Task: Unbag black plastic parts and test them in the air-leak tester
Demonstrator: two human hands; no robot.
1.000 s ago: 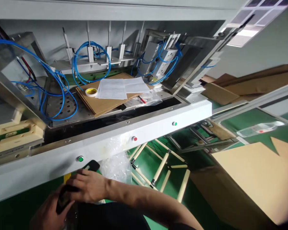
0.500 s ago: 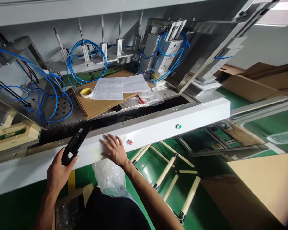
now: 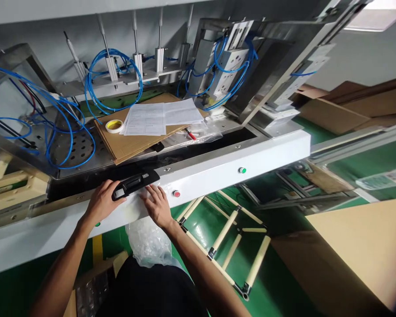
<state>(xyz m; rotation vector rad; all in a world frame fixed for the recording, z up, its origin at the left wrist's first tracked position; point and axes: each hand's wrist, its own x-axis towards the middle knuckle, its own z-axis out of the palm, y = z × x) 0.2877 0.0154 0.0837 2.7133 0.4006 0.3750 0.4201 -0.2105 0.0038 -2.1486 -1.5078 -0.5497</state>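
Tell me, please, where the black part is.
In the head view, left of centre, the black part is in the left hand, beside the right hand.

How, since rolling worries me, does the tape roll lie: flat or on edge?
Flat: the tape roll rests on cardboard, its opening facing up.

Left hand (image 3: 103, 199) holding black part (image 3: 137, 182), probably plastic

Passable over the white beam (image 3: 214, 177) right of the right hand (image 3: 159, 208) and over the dark slot (image 3: 232, 139) behind, but blocked leftward by the left hand (image 3: 103, 200) and black part (image 3: 137, 183), and deeper by cardboard sheets (image 3: 119, 147) and coiled blue hose (image 3: 141, 83).
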